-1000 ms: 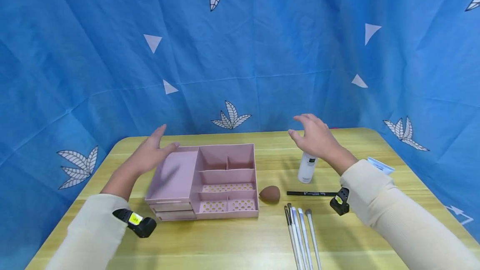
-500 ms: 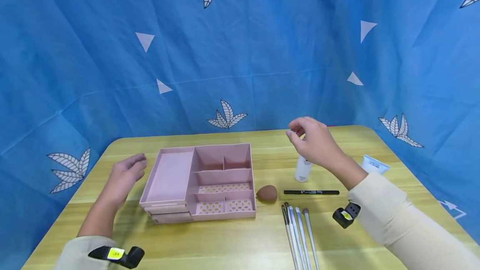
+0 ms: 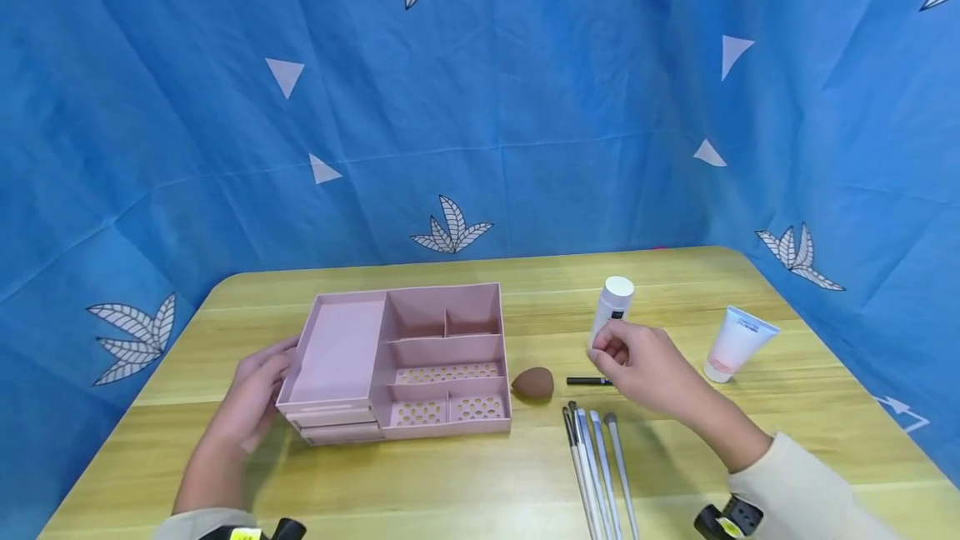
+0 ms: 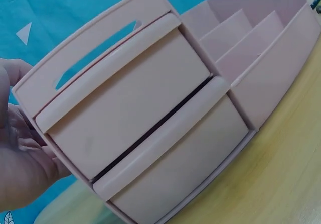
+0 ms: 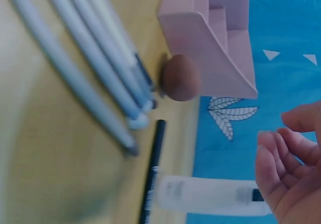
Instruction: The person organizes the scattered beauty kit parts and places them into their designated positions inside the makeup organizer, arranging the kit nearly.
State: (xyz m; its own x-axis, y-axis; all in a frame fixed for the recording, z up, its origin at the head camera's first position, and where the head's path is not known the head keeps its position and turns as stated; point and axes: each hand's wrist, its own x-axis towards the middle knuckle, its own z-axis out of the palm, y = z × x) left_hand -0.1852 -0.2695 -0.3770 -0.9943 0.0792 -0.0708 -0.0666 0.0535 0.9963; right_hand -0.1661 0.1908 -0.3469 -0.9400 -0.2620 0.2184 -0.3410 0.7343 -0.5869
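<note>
A pink organizer [image 3: 345, 348] with two drawers and open compartments stands on the table's left half. My left hand [image 3: 251, 394] is at its left side, fingers partly hidden behind the wall; in the left wrist view the organizer's drawer front [image 4: 130, 103] fills the middle. With loosely bent fingers and nothing in them, my right hand [image 3: 648, 365] hovers over a black pen [image 3: 587, 381], covering part of it in the head view. Just behind that hand stands a white bottle [image 3: 617, 294]. A brown teardrop makeup sponge [image 3: 534, 383] lies beside the organizer.
Several makeup brushes [image 3: 622, 473] lie side by side near the front, right of centre. A white and pink squeeze tube [image 3: 738, 344] stands on its cap at the right. Blue patterned cloth [image 3: 525, 107] hangs behind the wooden table [image 3: 450, 490].
My left hand has dropped from above the organizer's back left corner to its left side. My right hand has come down and nearer from above the bottle, uncovering the bottle and the tube.
</note>
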